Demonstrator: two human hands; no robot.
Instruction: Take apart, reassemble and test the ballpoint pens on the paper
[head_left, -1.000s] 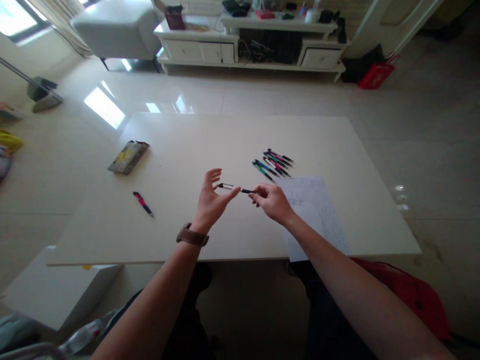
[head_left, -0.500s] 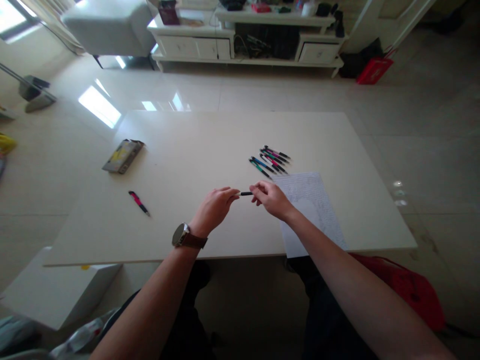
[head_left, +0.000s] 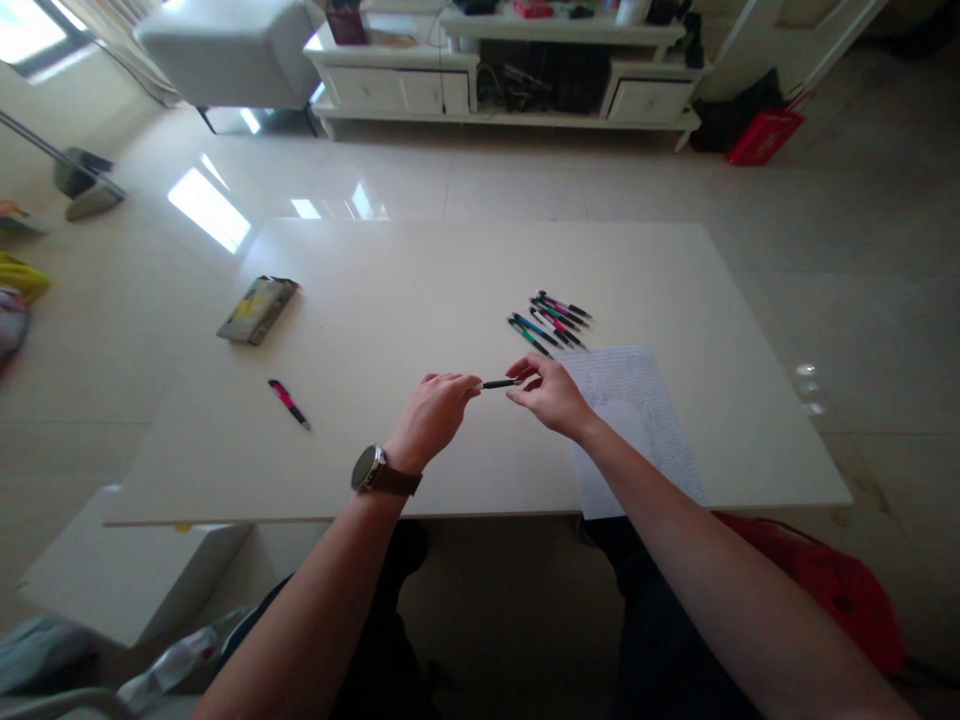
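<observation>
My left hand [head_left: 439, 412], with a watch at its wrist, pinches a pen [head_left: 498, 384] by one end. The pen's black grip points right, roughly level above the table, and its other end is hidden in the fingers. Around the pen's tip my right hand [head_left: 551, 395] has thumb and fingers apart, with a gap showing on either side of it. A sheet of paper covered in writing [head_left: 626, 385] lies partly under my right forearm. Just beyond the sheet, several pens [head_left: 551, 320] lie in a loose group. Left of my hands rests a pink and black pen [head_left: 289, 403].
A grey and yellow box [head_left: 259, 310] lies at the left of the white table [head_left: 405, 280]. Below the table's left front corner stands a white box [head_left: 127, 570]. A red bag [head_left: 825, 580] is at the lower right. Across the floor is a white cabinet [head_left: 390, 90].
My right thumb and fingers have spread apart from the pen's tip, and more of its black grip shows. My left hand keeps its pinch. The whole view has shifted slightly.
</observation>
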